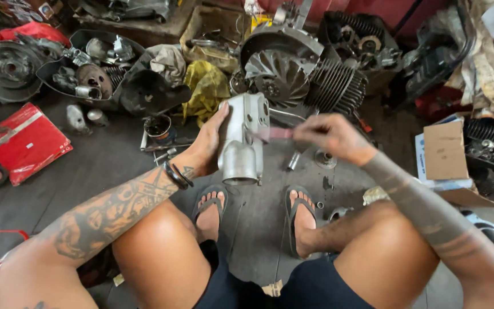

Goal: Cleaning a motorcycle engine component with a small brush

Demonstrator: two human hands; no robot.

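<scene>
- Bare knees and two feet in dark flip-flops fill the bottom of the frame; the person squats on a dark plank floor.
- Centre frame, the left hand grips a silver-grey cast-metal engine housing, upright just above the floor.
- Right hand pinches a blurred pinkish strip against the housing's side; the work looks midway, by my judgement.
- Engine parts crowd the upper frame, a red flat box lies left, a cardboard box right; open floor remains only between the feet.

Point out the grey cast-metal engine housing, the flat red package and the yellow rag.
grey cast-metal engine housing (241,143): head view, middle of its flat side.
flat red package (25,142): head view, centre of its top face.
yellow rag (207,87): head view, middle of the crumpled cloth.
</scene>
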